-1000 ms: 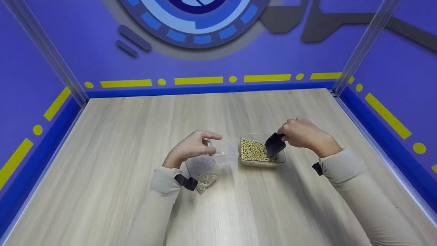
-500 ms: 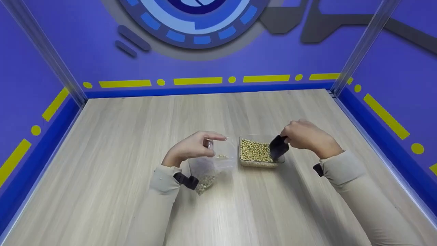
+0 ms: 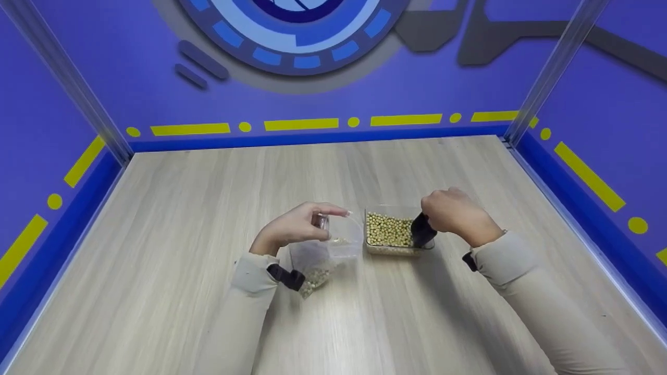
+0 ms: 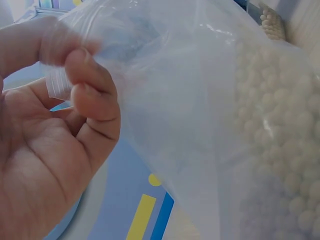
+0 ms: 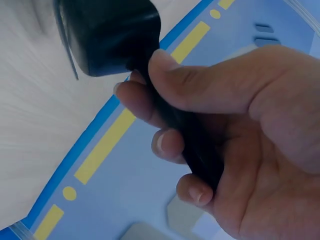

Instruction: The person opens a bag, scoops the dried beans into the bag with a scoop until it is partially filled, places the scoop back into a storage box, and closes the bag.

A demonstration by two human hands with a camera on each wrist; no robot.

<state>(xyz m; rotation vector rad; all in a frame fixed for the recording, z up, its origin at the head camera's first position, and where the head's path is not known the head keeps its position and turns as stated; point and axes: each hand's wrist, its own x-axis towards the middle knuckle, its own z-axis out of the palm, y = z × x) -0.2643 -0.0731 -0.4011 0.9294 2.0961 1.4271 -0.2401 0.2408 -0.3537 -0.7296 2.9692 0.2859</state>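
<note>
The left hand (image 3: 294, 225) held a clear zip-top bag (image 3: 308, 255) by its mouth, fingers curled at the zip strip; pale round beans showed hazily through the film, the bag's far side cut off in the left wrist view. The right hand (image 3: 457, 213) gripped a black scoop (image 3: 423, 232), its blade angled down at the right end of a clear rectangular container (image 3: 396, 247) of dried beans (image 3: 388, 229) on the tabletop (image 3: 219, 208). How deep the tip sat was hard to tell.
</note>
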